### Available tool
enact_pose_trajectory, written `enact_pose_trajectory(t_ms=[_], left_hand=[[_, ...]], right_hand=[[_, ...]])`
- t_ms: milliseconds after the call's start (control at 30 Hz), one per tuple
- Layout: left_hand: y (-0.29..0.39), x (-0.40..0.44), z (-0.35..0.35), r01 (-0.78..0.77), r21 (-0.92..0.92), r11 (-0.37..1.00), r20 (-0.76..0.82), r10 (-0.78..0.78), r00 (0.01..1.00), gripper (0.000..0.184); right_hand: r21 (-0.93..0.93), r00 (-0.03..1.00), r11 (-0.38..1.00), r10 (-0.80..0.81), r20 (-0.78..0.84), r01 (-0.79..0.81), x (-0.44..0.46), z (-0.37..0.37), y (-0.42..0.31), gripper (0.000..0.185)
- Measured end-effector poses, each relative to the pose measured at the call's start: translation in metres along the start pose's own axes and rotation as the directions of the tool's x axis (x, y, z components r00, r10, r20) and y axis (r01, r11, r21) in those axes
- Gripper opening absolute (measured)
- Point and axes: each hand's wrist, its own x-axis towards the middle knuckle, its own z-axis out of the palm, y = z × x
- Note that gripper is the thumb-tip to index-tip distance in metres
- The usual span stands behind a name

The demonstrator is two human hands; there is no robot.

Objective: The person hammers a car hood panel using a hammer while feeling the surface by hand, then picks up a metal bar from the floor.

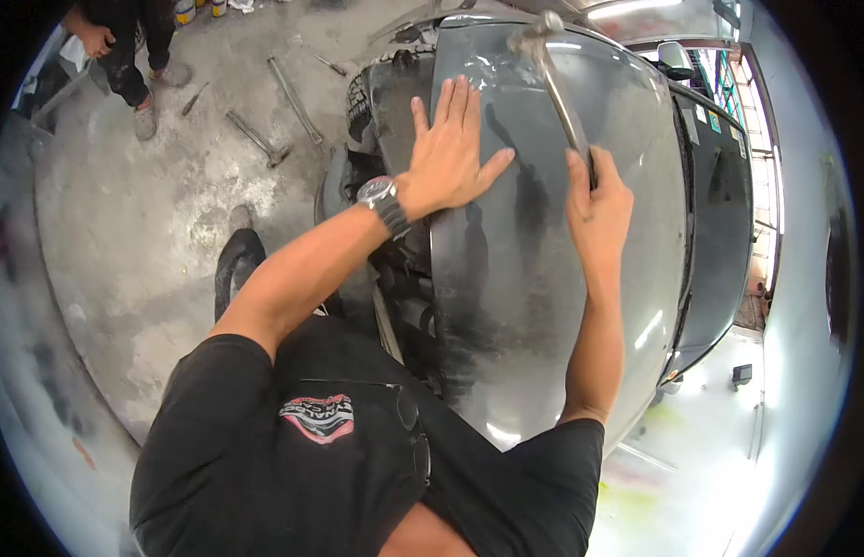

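A grey car hood (543, 288) fills the middle of the head view, with scuffed, shiny patches near its front edge at the top. My left hand (453, 153) lies flat on the hood near that edge, fingers spread and holding nothing; a watch (384, 202) is on its wrist. My right hand (599, 200) is closed round the handle of a hammer (564, 104). The hammer head is above the hood's upper part, to the upper right of my left hand; its gap to the metal cannot be judged.
Another person's legs (126, 60) and hand stand at the upper left. On the concrete floor (163, 269) lie a hammer (258, 139), a long metal bar (295, 100) and smaller tools. The exposed front of the car, with a tire (360, 107), borders the hood's left side.
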Motion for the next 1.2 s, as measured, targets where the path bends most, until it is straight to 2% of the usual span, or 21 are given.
enact_pose_trajectory(t_ms=[133, 267, 300, 367, 433, 533, 633, 733, 800, 933, 1000, 1067, 1100, 1200], left_hand=[[-0.028, 0.066, 0.014, -0.010, 0.063, 0.998, -0.011, 0.011, 1.000, 0.104], [-0.050, 0.116, 0.020, -0.045, 0.111, 0.993, 0.037, 0.041, 0.998, 0.106], [-0.052, 0.119, 0.020, -0.056, 0.096, 0.994, 0.054, 0.051, 0.997, 0.107], [-0.054, 0.118, 0.015, -0.100, 0.050, 0.994, 0.077, 0.096, 0.992, 0.107], [-0.050, 0.099, 0.010, -0.175, 0.076, 0.982, 0.090, 0.168, 0.982, 0.106], [-0.029, 0.068, 0.000, -0.317, 0.082, 0.945, 0.136, 0.304, 0.943, 0.105], [-0.008, 0.055, -0.004, -0.475, 0.114, 0.873, 0.230, 0.442, 0.867, 0.106], [0.005, 0.067, -0.009, -0.609, 0.054, 0.791, 0.316, 0.565, 0.762, 0.104], [0.013, 0.086, -0.004, -0.661, 0.020, 0.750, 0.362, 0.611, 0.704, 0.102], [0.008, 0.141, 0.012, -0.714, -0.027, 0.700, 0.422, 0.655, 0.626, 0.099], [-0.009, 0.169, 0.016, -0.713, -0.004, 0.701, 0.403, 0.654, 0.641, 0.099], [-0.032, 0.189, 0.015, -0.708, -0.028, 0.705, 0.377, 0.663, 0.646, 0.101], [-0.041, 0.191, 0.007, -0.713, -0.089, 0.695, 0.357, 0.691, 0.629, 0.100], [-0.044, 0.177, 0.005, -0.733, -0.114, 0.670, 0.353, 0.717, 0.601, 0.099]], right_hand=[[0.150, 0.992, 0.981, 0.122, 0.028, -0.125, -0.039, -0.017, 0.019, 0.032], [0.283, 0.937, 0.894, 0.316, 0.149, -0.347, -0.104, -0.042, 0.030, 0.028], [0.329, 0.904, 0.844, 0.377, 0.200, -0.425, -0.125, -0.050, 0.026, 0.028], [0.418, 0.775, 0.653, 0.529, 0.345, -0.632, -0.172, -0.062, 0.020, 0.030], [0.500, 0.693, 0.488, 0.583, 0.424, -0.716, -0.214, -0.070, 0.001, 0.032], [0.550, 0.688, 0.434, 0.583, 0.432, -0.714, -0.270, -0.066, -0.011, 0.033], [0.667, 0.615, 0.196, 0.627, 0.479, -0.719, -0.291, -0.056, -0.036, 0.034], [0.744, 0.649, 0.150, 0.619, 0.443, -0.651, -0.304, -0.031, -0.057, 0.034], [0.748, 0.606, 0.080, 0.647, 0.464, -0.658, -0.303, -0.024, -0.076, 0.033], [0.810, 0.583, -0.001, 0.694, 0.423, -0.587, -0.301, 0.002, -0.113, 0.031], [0.834, 0.561, -0.029, 0.727, 0.396, -0.552, -0.295, 0.016, -0.136, 0.031], [0.830, 0.502, -0.065, 0.769, 0.395, -0.553, -0.279, 0.025, -0.164, 0.031], [0.829, 0.478, -0.072, 0.788, 0.388, -0.555, -0.270, 0.033, -0.179, 0.031], [0.833, 0.398, -0.100, 0.843, 0.361, -0.544, -0.254, 0.040, -0.194, 0.031]])
